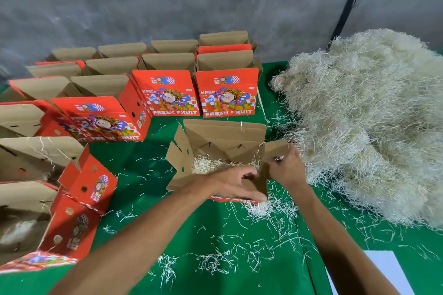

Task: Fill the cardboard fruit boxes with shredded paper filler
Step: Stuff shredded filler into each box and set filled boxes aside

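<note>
An open cardboard fruit box (pixel 223 141) stands in the middle of the green table, brown inside, red outside. A thin layer of pale shredded paper (pixel 206 164) lies on its bottom. My left hand (pixel 236 181) grips the box's near front flap with curled fingers. My right hand (pixel 286 166) pinches the right side flap at the box's right corner. A large heap of shredded paper filler (pixel 366 122) rises just right of the box.
Several open red "FRESH FRUIT" boxes (pixel 165 92) stand in rows at the back and left. Two open boxes (pixel 79 189) at the near left hold filler. Loose paper strands (pixel 259 242) litter the green table cover (pixel 143 175). A white sheet (pixel 388 270) lies at the bottom right.
</note>
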Motion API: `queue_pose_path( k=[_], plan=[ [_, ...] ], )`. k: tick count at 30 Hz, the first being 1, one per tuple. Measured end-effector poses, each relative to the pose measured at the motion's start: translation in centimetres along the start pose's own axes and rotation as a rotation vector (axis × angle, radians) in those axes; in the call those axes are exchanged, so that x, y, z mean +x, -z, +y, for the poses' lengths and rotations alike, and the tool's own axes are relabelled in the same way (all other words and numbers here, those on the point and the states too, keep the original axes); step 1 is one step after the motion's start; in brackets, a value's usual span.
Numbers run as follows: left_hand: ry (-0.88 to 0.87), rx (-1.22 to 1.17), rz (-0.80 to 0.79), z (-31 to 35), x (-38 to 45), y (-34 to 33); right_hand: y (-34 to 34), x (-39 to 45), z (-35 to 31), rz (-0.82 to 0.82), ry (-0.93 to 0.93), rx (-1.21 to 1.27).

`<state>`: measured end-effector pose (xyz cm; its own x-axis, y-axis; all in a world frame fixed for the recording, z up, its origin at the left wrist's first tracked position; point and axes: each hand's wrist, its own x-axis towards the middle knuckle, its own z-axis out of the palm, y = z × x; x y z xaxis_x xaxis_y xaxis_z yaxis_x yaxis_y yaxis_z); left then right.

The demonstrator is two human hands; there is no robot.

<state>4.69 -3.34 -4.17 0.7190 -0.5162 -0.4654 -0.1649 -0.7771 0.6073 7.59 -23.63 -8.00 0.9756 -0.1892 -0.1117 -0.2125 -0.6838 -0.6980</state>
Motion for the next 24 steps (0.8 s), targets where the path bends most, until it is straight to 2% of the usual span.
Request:
queue_pose_path(
  k=[5, 8, 13, 16, 21, 24],
  plan=[
    [0.016, 0.499, -0.028, 0.2, -1.3, -0.8, 0.0, -1.2, 0.8, 0.049, 0.033, 0.271],
    [0.033, 0.48, 0.022, 1.2, -2.1, 0.2, -0.3, -0.6, 0.0, -0.003, 0.071, 0.364],
    [0.071, 0.548, 0.072, 0.9, -5.0, 3.3, -3.1, -0.6, -2.4, -0.061, 0.121, 0.201],
    [0.132, 0.572, 0.142, -0.7, -6.1, 5.3, -5.1, -0.3, -4.7, -0.048, 0.185, 0.113],
    [0.216, 0.557, 0.219, -4.2, -6.8, 7.9, -8.3, 1.1, -8.7, -0.176, 0.286, 0.211],
    [0.223, 0.544, 0.266, -6.7, -7.4, 9.6, -10.8, 2.7, -10.6, -0.216, 0.371, 0.115]
  ],
)
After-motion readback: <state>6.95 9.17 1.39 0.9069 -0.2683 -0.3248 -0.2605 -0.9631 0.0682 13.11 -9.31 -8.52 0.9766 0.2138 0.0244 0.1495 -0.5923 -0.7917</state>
